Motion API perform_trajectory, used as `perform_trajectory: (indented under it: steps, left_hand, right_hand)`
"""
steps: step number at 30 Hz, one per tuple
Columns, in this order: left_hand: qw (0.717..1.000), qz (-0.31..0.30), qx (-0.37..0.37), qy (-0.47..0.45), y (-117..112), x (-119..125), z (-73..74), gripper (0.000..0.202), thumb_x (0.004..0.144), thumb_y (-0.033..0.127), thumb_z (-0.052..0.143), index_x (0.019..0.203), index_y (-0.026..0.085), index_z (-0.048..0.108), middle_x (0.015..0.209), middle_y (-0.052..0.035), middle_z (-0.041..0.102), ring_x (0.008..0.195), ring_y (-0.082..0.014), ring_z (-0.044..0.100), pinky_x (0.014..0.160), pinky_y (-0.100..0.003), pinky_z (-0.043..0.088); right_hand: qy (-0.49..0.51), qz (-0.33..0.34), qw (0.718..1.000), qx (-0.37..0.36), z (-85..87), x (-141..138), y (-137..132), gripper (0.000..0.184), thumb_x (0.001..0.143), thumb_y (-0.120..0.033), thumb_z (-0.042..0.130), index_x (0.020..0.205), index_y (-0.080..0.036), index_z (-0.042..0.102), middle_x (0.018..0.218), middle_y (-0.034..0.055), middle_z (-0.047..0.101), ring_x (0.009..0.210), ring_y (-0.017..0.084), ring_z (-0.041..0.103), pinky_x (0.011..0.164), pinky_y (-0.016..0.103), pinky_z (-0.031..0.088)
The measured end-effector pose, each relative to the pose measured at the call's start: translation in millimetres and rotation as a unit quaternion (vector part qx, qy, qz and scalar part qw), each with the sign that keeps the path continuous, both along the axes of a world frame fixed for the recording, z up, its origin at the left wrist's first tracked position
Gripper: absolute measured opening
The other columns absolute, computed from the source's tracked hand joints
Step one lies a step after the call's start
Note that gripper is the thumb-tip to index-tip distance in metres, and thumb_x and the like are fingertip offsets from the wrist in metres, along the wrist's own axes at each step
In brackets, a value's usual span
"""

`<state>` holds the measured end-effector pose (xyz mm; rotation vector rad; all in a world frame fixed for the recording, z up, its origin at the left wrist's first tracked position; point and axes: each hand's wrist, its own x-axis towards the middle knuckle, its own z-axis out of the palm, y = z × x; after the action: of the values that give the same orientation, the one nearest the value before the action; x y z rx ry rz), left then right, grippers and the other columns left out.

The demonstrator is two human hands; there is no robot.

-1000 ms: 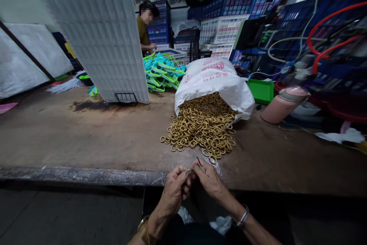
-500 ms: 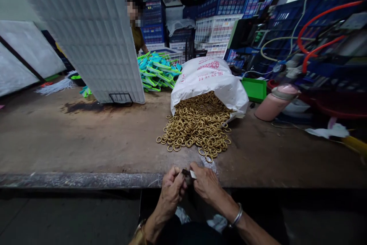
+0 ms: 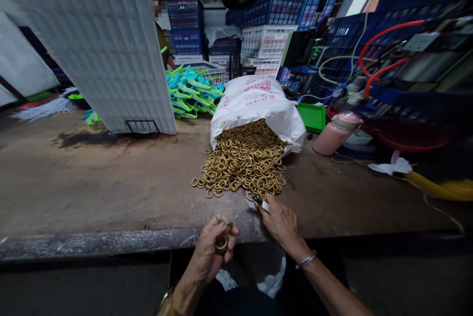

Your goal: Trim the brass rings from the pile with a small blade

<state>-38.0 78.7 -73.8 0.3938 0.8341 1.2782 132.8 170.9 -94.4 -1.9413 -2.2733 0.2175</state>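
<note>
My left hand (image 3: 214,244) is closed around a gold ring (image 3: 221,245) just below the table's front edge. My right hand (image 3: 280,221) pinches a small dark tool (image 3: 259,202) with a white part, its tip touching the near rim of the heap of gold rings (image 3: 240,164). The heap spills from a white sack (image 3: 256,104) lying on its side on the brown worktable (image 3: 111,178).
A white gridded panel (image 3: 92,45) stands on the table's left. Behind it lies a pile of teal and green plastic parts (image 3: 188,91), and another person (image 3: 160,25) works there. A pink flask (image 3: 334,133), a green tray (image 3: 312,117), hoses and stacked crates crowd the right.
My hands have come apart: the right one went forward to the edge of the ring heap with the tool, the left one dropped back holding a ring. The view swung right.
</note>
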Motion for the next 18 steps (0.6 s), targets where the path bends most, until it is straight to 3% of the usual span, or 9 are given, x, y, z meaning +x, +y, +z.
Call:
perform_trajectory:
  steps: [3,8,12,18]
  left_hand:
    - [0.999,-0.015,-0.015,-0.043,-0.4,-2.5,-1.9,0.025,0.071,0.029,0.059,0.091,0.016,0.051,0.071,-0.0009,0.054,0.050,-0.0077,0.047,0.037,-0.016,0.030]
    - [0.997,0.014,-0.033,-0.066,0.7,-4.8,-3.6,0.021,0.069,0.032,0.062,0.070,0.013,0.054,0.072,-0.0028,0.055,0.059,-0.0097,0.052,0.043,-0.017,0.036]
    - [0.998,0.036,-0.051,0.000,2.8,-1.7,-6.0,0.026,0.066,0.035,0.066,0.072,0.014,0.052,0.067,-0.0005,0.054,0.054,-0.0083,0.051,0.038,-0.015,0.034]
    - [0.990,0.047,-0.004,0.131,2.3,1.7,-11.0,0.031,0.070,0.045,0.059,0.073,0.015,0.050,0.059,0.0034,0.048,0.043,-0.0053,0.042,0.033,-0.014,0.029]
  right_hand:
    - [0.002,-0.002,1.000,-0.001,-1.4,-3.4,0.5,0.009,0.080,-0.024,0.043,0.086,-0.021,0.050,0.077,0.0035,0.061,0.065,0.016,0.056,0.052,0.024,0.022]
    - [0.063,0.046,0.997,0.000,0.2,-10.0,-2.7,0.012,0.077,-0.016,0.040,0.084,-0.020,0.049,0.076,0.0029,0.060,0.064,0.014,0.054,0.054,0.024,0.025]
    - [0.145,0.116,0.982,-0.023,5.5,-22.4,-11.2,0.014,0.074,-0.014,0.039,0.082,-0.020,0.049,0.067,0.0016,0.059,0.062,0.015,0.054,0.055,0.023,0.030]
    - [0.227,0.222,0.947,-0.048,18.9,-42.0,-28.6,0.013,0.073,-0.016,0.040,0.080,-0.021,0.049,0.068,0.0005,0.059,0.062,0.014,0.055,0.057,0.022,0.034]
